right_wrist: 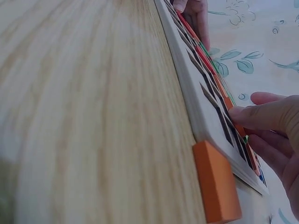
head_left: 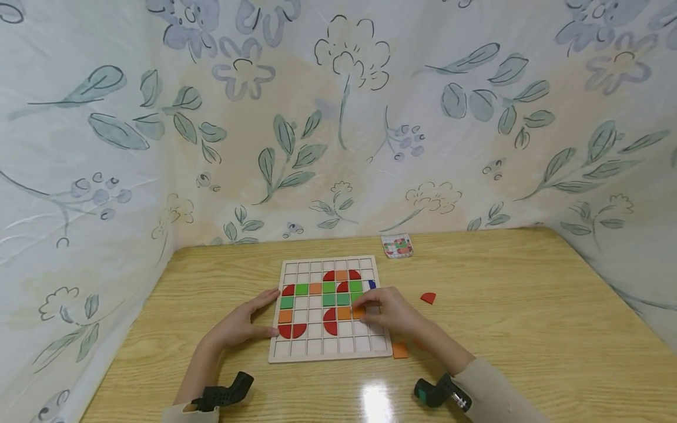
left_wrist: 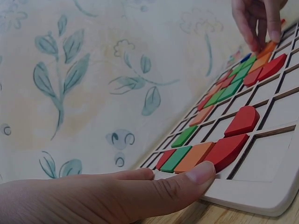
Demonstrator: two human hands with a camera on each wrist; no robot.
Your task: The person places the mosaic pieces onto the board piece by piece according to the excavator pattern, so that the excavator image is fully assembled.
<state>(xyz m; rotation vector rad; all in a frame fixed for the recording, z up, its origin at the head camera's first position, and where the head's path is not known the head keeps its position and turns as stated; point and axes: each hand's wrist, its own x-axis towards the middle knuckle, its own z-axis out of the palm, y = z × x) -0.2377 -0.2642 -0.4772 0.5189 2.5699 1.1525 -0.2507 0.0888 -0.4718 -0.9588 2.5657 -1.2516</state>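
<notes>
A wooden grid board (head_left: 314,346) lies on the table, with red rounded tiles, green squares and orange squares in its cells. My left hand (head_left: 240,324) rests against the board's left edge, fingers and thumb spread; in the left wrist view its thumb (left_wrist: 189,179) touches the rim beside a red tile (left_wrist: 229,151). Over the board's right part, my right hand (head_left: 394,311) pinches an orange square tile (head_left: 358,314) between thumb and fingers at a cell beside another orange square (head_left: 344,313). The right wrist view shows that thumb (right_wrist: 247,115) on the tile's near side.
A loose orange tile (head_left: 400,351) lies by the board's lower right corner, and another orange piece is partly hidden under the right forearm. To the right lies a red quarter-round tile (head_left: 428,298). Behind the board is a small pattern card (head_left: 397,245), near the floral cloth (head_left: 338,176).
</notes>
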